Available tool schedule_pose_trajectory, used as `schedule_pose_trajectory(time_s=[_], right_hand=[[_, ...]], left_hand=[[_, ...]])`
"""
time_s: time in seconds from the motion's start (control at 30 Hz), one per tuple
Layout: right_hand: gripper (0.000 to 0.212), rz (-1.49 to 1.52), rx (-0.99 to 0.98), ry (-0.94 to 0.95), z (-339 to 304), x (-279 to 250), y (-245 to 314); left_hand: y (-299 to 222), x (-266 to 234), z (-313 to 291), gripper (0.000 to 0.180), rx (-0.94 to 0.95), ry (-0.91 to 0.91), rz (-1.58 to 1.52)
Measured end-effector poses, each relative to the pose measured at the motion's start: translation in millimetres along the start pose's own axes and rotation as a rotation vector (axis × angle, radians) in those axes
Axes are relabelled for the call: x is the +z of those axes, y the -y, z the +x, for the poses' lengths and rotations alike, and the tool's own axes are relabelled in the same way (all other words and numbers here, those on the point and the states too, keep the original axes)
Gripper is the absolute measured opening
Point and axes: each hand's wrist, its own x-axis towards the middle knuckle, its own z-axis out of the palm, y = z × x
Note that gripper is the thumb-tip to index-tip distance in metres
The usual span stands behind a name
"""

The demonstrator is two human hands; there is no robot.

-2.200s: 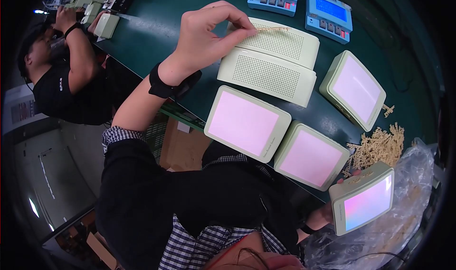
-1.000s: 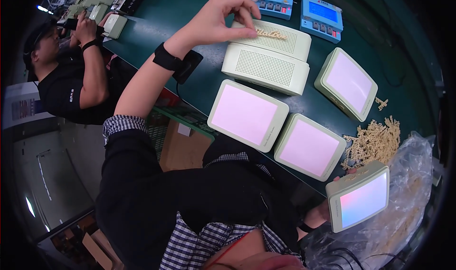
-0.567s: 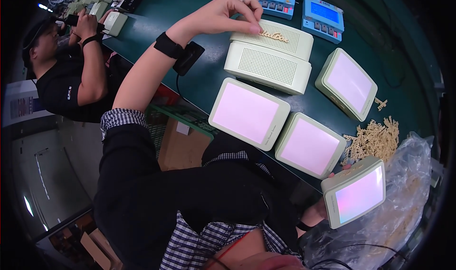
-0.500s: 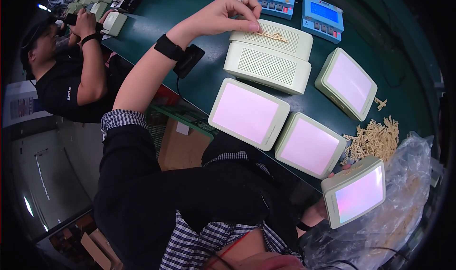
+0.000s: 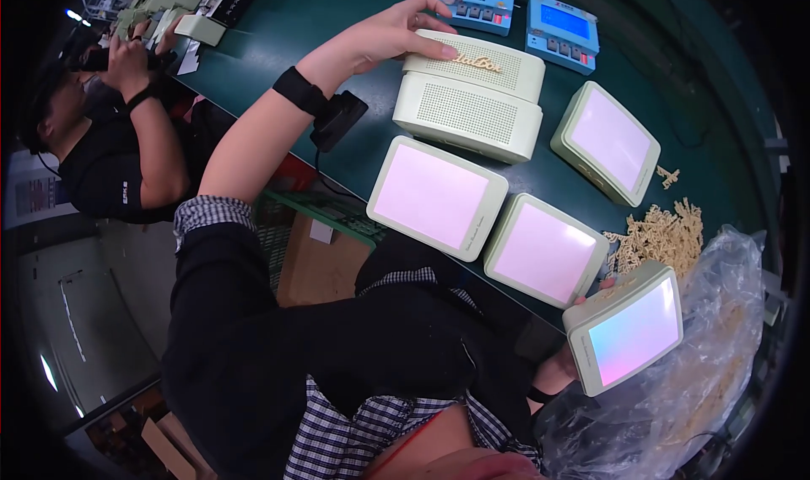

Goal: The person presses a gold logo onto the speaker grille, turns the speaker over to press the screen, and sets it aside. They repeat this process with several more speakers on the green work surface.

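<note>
My left hand [image 5: 392, 40] reaches to the upper of two stacked cream boxes with perforated fronts. Its thumb presses the left end of a tan script lettering piece [image 5: 477, 62] lying on the upper box [image 5: 521, 75]. The fingers are apart from the thumb, beyond the box's far edge. The lower box [image 5: 422, 109] sits just nearer. At the lower right, my right hand [image 5: 558, 370] holds a cream device with a lit screen [image 5: 633, 332], tilted. That device hides much of the hand; a few fingertips show at its far edge.
Three more lit-screen devices [image 5: 434, 197] [image 5: 547, 248] [image 5: 614, 138] lie on the green table [image 5: 337, 16]. Loose tan lettering pieces [image 5: 662, 235] are heaped beside a clear plastic bag [image 5: 717, 311]. Two blue display units [image 5: 564, 29] stand behind. A co-worker [image 5: 110, 159] sits at left.
My left fingers have spread from a pinch at the lettering; the thumb now presses its end. The device in my right hand has shifted slightly up and left. The view has shifted a little.
</note>
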Motion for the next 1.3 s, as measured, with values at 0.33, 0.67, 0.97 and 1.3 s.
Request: schedule_pose_trajectory(time_s=[0.33, 0.67, 0.97, 1.3], right_hand=[[0.071, 0.439, -0.332, -0.401, -26, 8, 2], [0.077, -0.061, -0.126, -0.226, -25, 7, 20], [0.073, -0.182, -0.204, -0.148, -41, 22, 12], [0.072, -0.200, -0.353, -0.337, -64, 31, 21]], left_hand=[[-47, 19, 23, 0.074, -0.064, 0.188, 0.468], [-49, 33, 7, 0.074, 0.048, -0.018, 0.665], [-62, 16, 4, 0.053, -0.101, 0.131, 0.483], [-62, 5, 12, 0.055, -0.129, 0.091, 0.456]])
